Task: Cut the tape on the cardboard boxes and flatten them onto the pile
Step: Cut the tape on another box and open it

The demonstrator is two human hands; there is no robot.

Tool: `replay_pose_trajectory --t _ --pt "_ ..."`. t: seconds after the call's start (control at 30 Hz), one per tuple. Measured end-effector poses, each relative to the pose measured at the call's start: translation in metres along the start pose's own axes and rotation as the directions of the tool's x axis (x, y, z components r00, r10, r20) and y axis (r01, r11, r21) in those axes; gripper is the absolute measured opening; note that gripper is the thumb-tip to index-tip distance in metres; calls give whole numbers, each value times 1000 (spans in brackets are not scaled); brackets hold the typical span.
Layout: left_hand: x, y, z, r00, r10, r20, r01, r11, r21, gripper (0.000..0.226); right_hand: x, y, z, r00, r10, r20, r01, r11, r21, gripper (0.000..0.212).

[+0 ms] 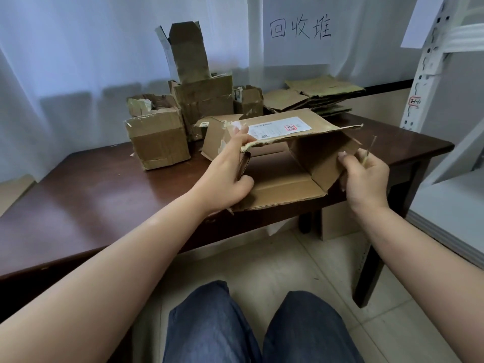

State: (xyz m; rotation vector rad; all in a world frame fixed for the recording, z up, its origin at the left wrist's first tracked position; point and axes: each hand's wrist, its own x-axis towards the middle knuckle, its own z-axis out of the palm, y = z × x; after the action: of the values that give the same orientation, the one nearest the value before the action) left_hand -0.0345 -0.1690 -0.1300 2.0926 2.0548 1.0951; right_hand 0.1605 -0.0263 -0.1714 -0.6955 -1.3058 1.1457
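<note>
both grips, left hand (230,176) and right hand (366,176), clamp one opened box (296,142); four boxes (159,140) behind.

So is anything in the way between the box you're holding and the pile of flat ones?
Nothing visible blocks it. Both hands, left and right, hold the opened box at the table's front edge. The flattened pile lies behind it to the right. The standing boxes are off to the left.
</note>
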Motion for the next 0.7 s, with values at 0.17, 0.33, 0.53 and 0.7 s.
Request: replay_pose_trajectory --t 0.17,0.33,0.53,0.7 --pt "4 6 15 985 -65 158 61 998 31 73 7 7 -13 980 175 -99 -154 969 195 29" --pt "15 3 26 917 -113 382 57 986 156 73 18 2 -37 940 236 -245 -165 946 278 19" --pt "33 10 19 769 -238 593 168 971 172 66 42 -12 -46 952 112 -284 -118 993 -3 21" --pt "51 17 18 826 -315 467 274 949 154 45 70 -32 -26 993 -10 122 75 836 -543 26"
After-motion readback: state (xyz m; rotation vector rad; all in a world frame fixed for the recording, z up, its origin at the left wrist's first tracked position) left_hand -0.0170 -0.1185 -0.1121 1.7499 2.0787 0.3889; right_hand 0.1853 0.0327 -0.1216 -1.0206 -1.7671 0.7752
